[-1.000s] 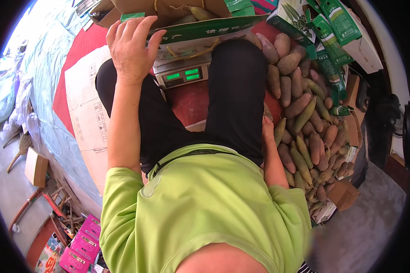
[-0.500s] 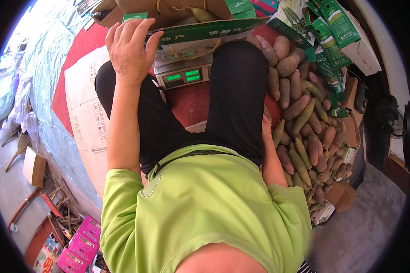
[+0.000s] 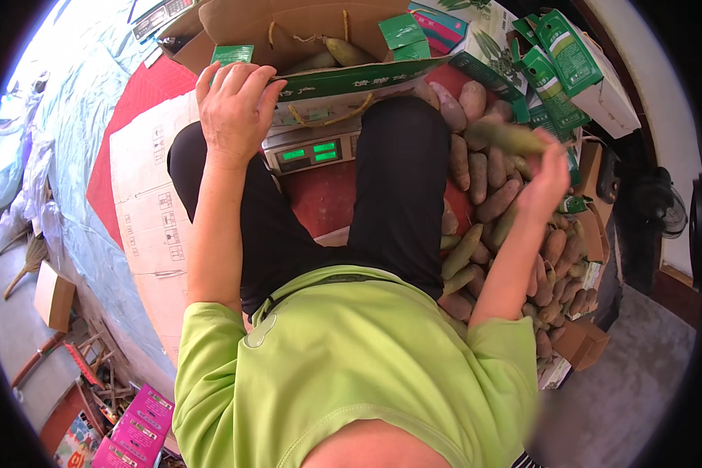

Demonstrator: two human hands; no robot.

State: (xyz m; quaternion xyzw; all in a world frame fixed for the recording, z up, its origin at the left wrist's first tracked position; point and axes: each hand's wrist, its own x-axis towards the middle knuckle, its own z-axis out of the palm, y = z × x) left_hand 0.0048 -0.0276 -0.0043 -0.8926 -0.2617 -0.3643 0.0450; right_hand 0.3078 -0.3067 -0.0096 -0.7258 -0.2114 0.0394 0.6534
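Observation:
My left hand [image 3: 238, 109] is at the near left corner of an open green-and-white carton [image 3: 343, 82], its fingers bent over the rim. The carton stands on a scale [image 3: 312, 154] with lit green displays, beyond my knees. Two greenish tubers [image 3: 347, 51] show inside it. On the right, my right hand [image 3: 547, 181] is raised over a heap of tubers [image 3: 501, 199] and grips the end of a long greenish tuber [image 3: 515, 139], blurred by motion. The heap mixes reddish-brown and green tubers.
Green-and-white cartons [image 3: 573, 70] lean at the far right beside the heap. A flattened cardboard sheet [image 3: 152, 187] lies left of my legs. Farther left are blue plastic sheeting [image 3: 78, 156], a small brown box [image 3: 54, 296] and pink boxes [image 3: 144, 421].
My right hand has come up from low beside my right thigh to the far side of the heap, now with a greenish tuber. My left hand has lowered slightly and its fingers bend more.

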